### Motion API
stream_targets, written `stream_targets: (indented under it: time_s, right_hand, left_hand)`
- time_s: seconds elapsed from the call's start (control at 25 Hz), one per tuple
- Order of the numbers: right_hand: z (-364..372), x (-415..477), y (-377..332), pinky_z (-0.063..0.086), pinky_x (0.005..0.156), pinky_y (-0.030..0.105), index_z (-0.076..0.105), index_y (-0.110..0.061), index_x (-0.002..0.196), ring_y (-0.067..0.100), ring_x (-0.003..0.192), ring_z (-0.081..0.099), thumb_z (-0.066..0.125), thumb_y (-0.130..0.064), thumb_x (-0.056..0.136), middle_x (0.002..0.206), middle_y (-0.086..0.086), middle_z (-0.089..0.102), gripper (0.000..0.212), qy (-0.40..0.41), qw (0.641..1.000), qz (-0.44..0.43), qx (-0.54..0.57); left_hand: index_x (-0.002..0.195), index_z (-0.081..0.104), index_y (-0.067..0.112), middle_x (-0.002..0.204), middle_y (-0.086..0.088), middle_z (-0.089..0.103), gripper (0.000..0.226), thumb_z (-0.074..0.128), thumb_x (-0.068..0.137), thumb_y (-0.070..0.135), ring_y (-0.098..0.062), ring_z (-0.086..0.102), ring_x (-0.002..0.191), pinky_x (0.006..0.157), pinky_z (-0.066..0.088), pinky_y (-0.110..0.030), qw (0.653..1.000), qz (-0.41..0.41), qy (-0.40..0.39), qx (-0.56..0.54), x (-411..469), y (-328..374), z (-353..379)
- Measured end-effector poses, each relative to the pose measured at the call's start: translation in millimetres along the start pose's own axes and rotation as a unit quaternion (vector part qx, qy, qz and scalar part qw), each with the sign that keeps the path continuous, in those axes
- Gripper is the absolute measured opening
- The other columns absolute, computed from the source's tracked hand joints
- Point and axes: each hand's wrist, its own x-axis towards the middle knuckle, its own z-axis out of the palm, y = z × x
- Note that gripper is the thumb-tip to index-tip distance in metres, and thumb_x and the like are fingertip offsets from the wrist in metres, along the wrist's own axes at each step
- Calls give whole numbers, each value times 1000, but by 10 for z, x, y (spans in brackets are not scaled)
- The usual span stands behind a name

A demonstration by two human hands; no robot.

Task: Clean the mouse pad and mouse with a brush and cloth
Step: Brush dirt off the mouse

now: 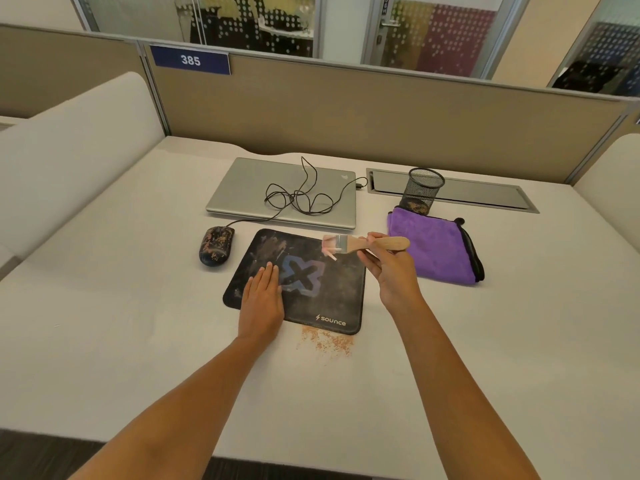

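A black mouse pad with a blue X mark and brown dust smears lies in the middle of the desk. My left hand rests flat on its left part, fingers straight. My right hand grips the wooden handle of a flat brush, held above the pad's far right corner with the bristles pointing left. A dusty black wired mouse sits just left of the pad. A folded purple cloth lies to the right of the pad.
Brown crumbs lie on the white desk just in front of the pad. A closed grey laptop with the mouse cable on it sits behind. A black mesh cup stands at the cloth's far edge, beside a cable slot.
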Motion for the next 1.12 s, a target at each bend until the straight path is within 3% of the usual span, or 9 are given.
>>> stream_targets:
  time_s: [0.2, 0.36, 0.52, 0.92, 1.12]
  right_hand:
    - [279, 129, 152, 58, 77, 24, 60, -7, 97, 23, 103, 62, 59, -1, 88, 103, 11, 63, 11, -20, 999, 29, 37]
    - [630, 231, 346, 56, 82, 27, 62, -9, 97, 23, 105, 62, 61, -2, 87, 104, 9, 64, 13, -26, 999, 45, 0]
    - [985, 361, 485, 55, 83, 27, 63, -8, 97, 21, 104, 61, 60, -2, 87, 104, 9, 64, 12, -29, 998, 44, -27]
    - [1557, 539, 815, 55, 76, 22, 63, -6, 97, 22, 104, 60, 60, -1, 88, 110, 15, 62, 11, -31, 997, 27, -60]
    - [1683, 601, 947, 56, 78, 23, 64, -13, 93, 19, 101, 60, 62, -3, 87, 104, 8, 63, 11, -22, 996, 16, -85]
  left_hand:
    - [145, 27, 12, 153, -7, 24, 50, 39, 98, 23, -23, 16, 143, 118, 8, -35, 996, -44, 76, -28, 264, -89, -229]
    - [145, 27, 14, 153, -7, 23, 57, 48, 94, 30, -27, 16, 143, 117, 14, -41, 990, -84, 94, -60, 575, -278, -452]
    - [144, 26, 15, 152, -7, 27, 68, 53, 89, 44, -25, 20, 142, 118, 5, -39, 994, -67, 90, -8, 859, -627, -670]
    - [148, 15, 20, 156, -1, 18, 92, 54, 77, 64, -20, 13, 144, 116, 1, -37, 997, -38, -22, -57, 938, -1430, -800]
    - [148, 8, 18, 156, -3, 16, 111, 51, 63, 76, -22, 13, 144, 116, 0, -37, 993, -33, -79, -85, 857, -1536, -745]
